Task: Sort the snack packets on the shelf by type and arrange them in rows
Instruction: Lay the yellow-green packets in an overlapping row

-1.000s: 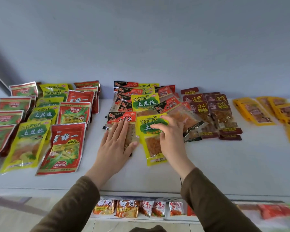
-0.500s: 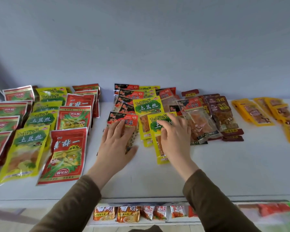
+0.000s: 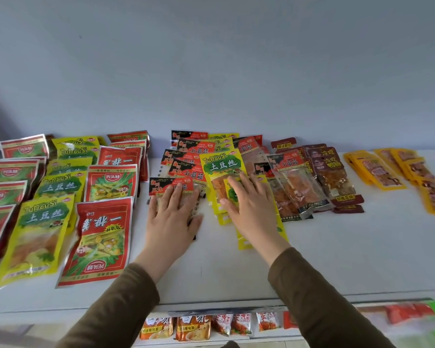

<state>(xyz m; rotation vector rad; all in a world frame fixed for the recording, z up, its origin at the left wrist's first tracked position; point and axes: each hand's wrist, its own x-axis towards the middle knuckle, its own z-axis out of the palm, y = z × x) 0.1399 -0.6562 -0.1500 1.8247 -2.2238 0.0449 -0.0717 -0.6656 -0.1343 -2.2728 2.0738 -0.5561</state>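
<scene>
Glossy foil snack packets (image 3: 103, 237) lie in rows across the white shelf (image 3: 337, 259), from nine to three o'clock. My left hand (image 3: 171, 217) presses flat on a black-and-red packet (image 3: 161, 186); my right hand (image 3: 251, 207), fingers straight, rests on a yellow packet (image 3: 241, 243).

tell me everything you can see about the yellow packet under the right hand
The small yellow packet lies flat on the white shelf, long axis running front to back. It looks like glossy plastic film with a green patch near its top and a punched hole at its near edge. The right hand rests on it with straight fingers, hiding most of its print. Its far end overlaps another yellow packet of the same kind, and its right edge touches a clear packet of orange snack.
</scene>
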